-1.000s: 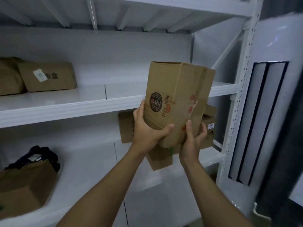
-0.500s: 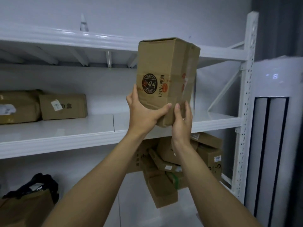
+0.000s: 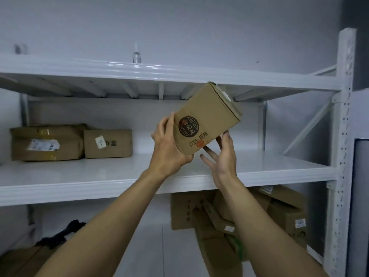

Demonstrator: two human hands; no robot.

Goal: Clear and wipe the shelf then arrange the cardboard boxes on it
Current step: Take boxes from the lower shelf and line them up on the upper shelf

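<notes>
Cardboard box [image 3: 207,120] in air, tilted, above right half of middle shelf [image 3: 99,176], not yet set down. Left hand [image 3: 169,148] grips lower near corner, thumb beneath. Right hand [image 3: 223,154] spread flat, fingertips propping lower right edge, not clasping.

Progress: shelf surface looks wiped, though dim light may hide dust. Large box [image 3: 47,142] and small box [image 3: 108,143] already placed at left, touching. Heap of boxes [image 3: 239,216] on lower shelf awaits.

Held box's far face hidden. Dark bundle [image 3: 60,236] lower left partly hidden by forearm, unclear.
</notes>
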